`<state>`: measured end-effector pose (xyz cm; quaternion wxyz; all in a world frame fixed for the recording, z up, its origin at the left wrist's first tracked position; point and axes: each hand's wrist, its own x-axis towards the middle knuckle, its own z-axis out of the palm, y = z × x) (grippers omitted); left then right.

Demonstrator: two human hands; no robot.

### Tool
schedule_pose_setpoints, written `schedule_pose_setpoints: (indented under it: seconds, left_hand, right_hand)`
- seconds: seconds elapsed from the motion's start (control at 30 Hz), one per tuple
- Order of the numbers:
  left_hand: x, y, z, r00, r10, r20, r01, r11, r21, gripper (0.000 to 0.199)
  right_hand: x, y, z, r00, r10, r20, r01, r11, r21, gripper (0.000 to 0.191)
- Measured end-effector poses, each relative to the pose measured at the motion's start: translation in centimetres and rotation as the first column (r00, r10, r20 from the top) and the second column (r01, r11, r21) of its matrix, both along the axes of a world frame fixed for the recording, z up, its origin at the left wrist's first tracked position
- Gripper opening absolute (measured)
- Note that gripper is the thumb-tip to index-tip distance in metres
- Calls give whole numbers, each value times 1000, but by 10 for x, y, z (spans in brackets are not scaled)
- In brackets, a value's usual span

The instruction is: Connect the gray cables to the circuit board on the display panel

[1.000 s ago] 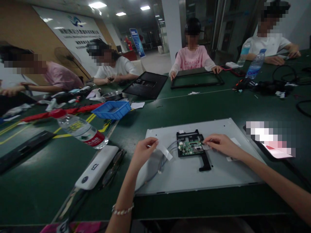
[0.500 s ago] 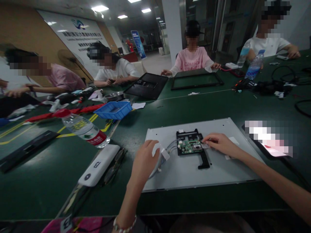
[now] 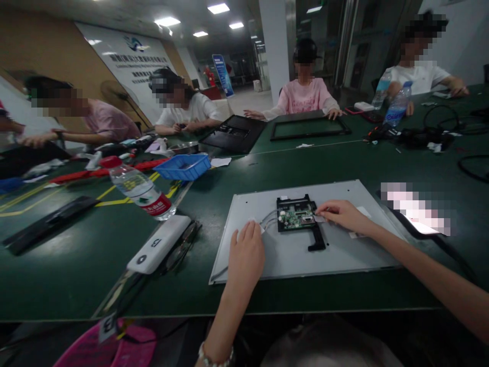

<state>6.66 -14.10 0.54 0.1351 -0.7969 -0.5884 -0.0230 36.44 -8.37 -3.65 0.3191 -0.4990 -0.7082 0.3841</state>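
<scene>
A grey-white metal panel (image 3: 267, 260) lies flat on the table in front of me. On it sits a black plastic bracket (image 3: 316, 239) holding a green circuit board (image 3: 296, 220). Grey cables (image 3: 270, 216) run from the board's left side toward my left hand (image 3: 247, 250), which lies palm down with fingers stretched out over a piece of white tape and the cables. At the board's right edge, my right hand (image 3: 342, 216) has thumb and forefinger pinched together. A small pale strip (image 3: 320, 219) shows by these fingertips; what they grip is too small to make out.
Left of the panel are a white power bank (image 3: 158, 247), eyeglasses (image 3: 182, 248), a water bottle (image 3: 143, 193) and a blue basket (image 3: 183, 167). A lit phone (image 3: 416, 211) lies at the right. Across the table, a person in pink touches a black frame (image 3: 311, 135).
My left hand has come down from beside the cables and now lies flat over them and the tape. My right hand stays pinched at the board's right edge. The view has shifted slightly.
</scene>
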Motion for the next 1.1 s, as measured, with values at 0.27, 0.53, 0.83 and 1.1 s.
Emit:
schedule_pose_setpoints:
  seconds: [0.27,0.53,0.83,1.1]
  left_hand:
    - [10,-15,-4,997,34,70,-34,999,-9,38]
    - [13,-7,16,970,104,219,-75,988,-138,27]
    - [9,2,-1,946,113,304,-98,993,-65,18]
    - [1,6,-12,894,18,448,-16,1000,-9,17]
  right_hand:
    - [3,2,-2,999,50,11,-50,999,16,25]
    - [2,0,2,999,54,-2,-54,999,0,24]
    - [3,2,-1,999,48,16,-48,999,21,23]
    - [1,-4,12,999,43,24,-43,999,-30,24]
